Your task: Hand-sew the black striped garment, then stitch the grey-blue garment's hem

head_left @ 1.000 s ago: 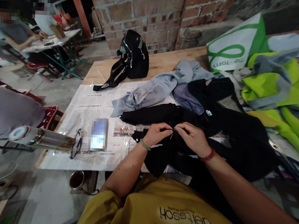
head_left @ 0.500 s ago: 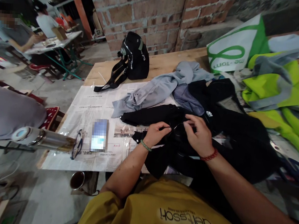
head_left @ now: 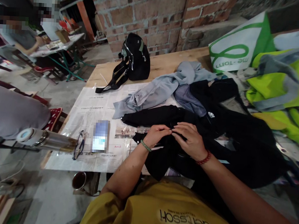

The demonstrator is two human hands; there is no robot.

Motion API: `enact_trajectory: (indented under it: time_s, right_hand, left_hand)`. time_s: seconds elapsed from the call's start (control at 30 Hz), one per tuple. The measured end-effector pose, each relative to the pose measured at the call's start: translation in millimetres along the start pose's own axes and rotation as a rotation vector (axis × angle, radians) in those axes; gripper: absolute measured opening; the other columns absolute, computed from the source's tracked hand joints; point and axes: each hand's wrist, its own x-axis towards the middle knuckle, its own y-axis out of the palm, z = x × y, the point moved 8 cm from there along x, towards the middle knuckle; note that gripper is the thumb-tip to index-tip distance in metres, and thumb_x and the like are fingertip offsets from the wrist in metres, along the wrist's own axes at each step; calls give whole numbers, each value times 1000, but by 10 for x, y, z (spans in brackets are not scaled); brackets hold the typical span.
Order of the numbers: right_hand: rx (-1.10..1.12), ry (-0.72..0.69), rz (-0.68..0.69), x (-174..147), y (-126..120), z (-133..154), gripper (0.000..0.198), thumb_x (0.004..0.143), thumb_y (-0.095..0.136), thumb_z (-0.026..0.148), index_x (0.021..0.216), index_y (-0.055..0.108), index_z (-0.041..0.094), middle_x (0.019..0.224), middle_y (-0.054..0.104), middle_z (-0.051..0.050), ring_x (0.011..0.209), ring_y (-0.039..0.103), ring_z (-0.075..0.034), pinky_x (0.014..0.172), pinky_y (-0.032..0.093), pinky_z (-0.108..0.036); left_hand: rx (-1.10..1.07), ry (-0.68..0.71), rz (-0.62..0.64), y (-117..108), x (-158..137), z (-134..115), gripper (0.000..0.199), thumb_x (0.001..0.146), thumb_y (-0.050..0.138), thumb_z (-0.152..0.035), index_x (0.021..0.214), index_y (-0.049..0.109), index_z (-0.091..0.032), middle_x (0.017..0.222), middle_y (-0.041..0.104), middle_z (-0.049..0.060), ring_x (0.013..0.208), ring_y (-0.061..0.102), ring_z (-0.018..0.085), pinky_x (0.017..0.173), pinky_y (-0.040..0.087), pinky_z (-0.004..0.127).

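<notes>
Over a black garment [head_left: 159,160] spread across the table's front, my two hands meet fingertip to fingertip. My left hand [head_left: 157,135], with a green bead bracelet, is closed in a pinch of thumb and forefinger. My right hand [head_left: 188,138], wearing a red bracelet, pinches too, its fingertips touching or nearly touching the left ones. What sits between the fingertips is too small and too covered to make out. Beyond the hands lie a black sleeve [head_left: 151,116] and a light grey garment [head_left: 156,88].
Newspaper [head_left: 75,121] covers the table's left half, bearing a phone [head_left: 100,136], eyeglasses [head_left: 79,145] and a flask [head_left: 49,139]. A black backpack [head_left: 139,59] and a green-white bag [head_left: 239,46] stand behind. Yellow-green clothing [head_left: 275,82] lies right. A metal mug [head_left: 79,181] is below the front edge. People sit left.
My right hand has moved left and its fingers have closed up to the left hand. A thin, shiny, thread-like strand between the hands no longer shows. The view has shifted slightly.
</notes>
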Motion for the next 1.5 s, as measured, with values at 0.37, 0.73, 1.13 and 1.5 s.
enact_trajectory:
  time_s: [0.37, 0.73, 1.13, 1.5]
  right_hand:
    - [254, 103, -61, -110, 15, -200, 11, 81, 58, 17, 87, 65, 24, 83, 66, -3, 80, 62, -16, 74, 53, -34]
    - [197, 108, -115, -132, 18, -271, 9, 79, 59, 18, 80, 64, 24, 88, 65, -4, 95, 58, -21, 83, 49, -42]
    - [219, 168, -23, -108, 113, -348, 9, 82, 56, 23, 79, 64, 24, 83, 67, -4, 90, 59, -19, 81, 50, -40]
    - [380, 320, -186, -144, -46, -444, 12, 85, 52, 24, 79, 63, 23, 83, 66, -4, 92, 61, -18, 85, 49, -39]
  left_hand:
    - [21, -36, 21, 56, 64, 46, 34, 56, 73, -42, 64, 63, -10, 60, 52, -2, 59, 41, 7, 57, 30, 21]
    - [221, 38, 82, 92, 80, 77, 41, 64, 65, -51, 65, 60, -10, 58, 44, -4, 55, 34, 5, 52, 25, 20]
    - [207, -9, 46, 92, 58, 74, 39, 65, 63, -50, 62, 55, -12, 52, 36, -6, 50, 29, 5, 48, 19, 21]
    - [296, -35, -28, 100, 92, 104, 30, 69, 57, -40, 57, 52, -13, 51, 34, -6, 50, 26, 5, 48, 18, 22]
